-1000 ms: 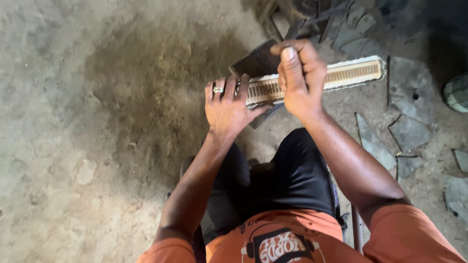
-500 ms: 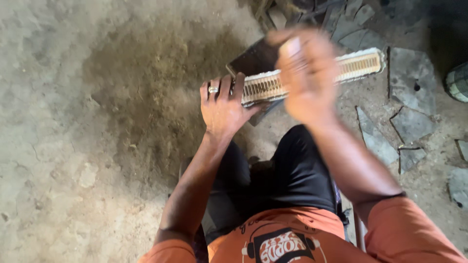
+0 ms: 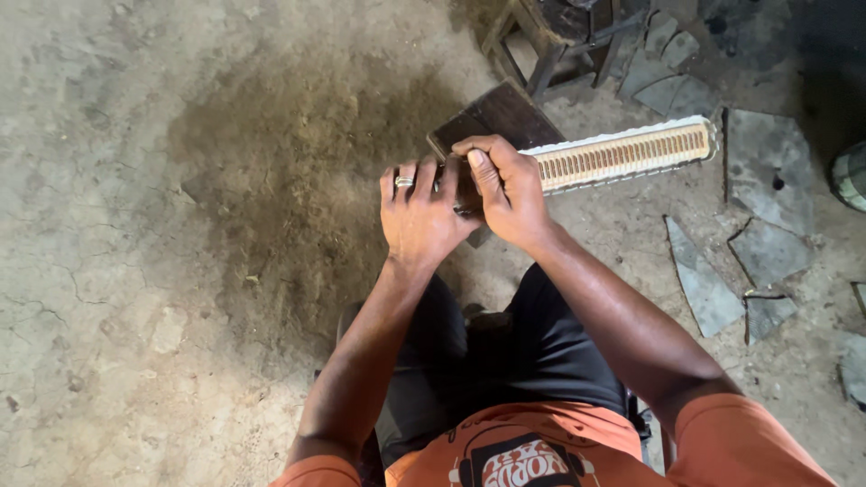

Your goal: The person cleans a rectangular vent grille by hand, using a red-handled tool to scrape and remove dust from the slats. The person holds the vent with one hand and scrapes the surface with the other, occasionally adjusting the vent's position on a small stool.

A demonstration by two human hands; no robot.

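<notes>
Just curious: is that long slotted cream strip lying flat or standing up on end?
Lying flat: the slotted strip stretches sideways, one end under both hands.

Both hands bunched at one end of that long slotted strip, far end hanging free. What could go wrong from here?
1. The slotted strip is held only at its near end, where the left hand and right hand meet on the dark wooden block. The free length may flex or bend.
2. Fingers crowd together there; a slip could nick them.
3. Broken flat shards lie beside the person's knee, a likely cut hazard.
</notes>
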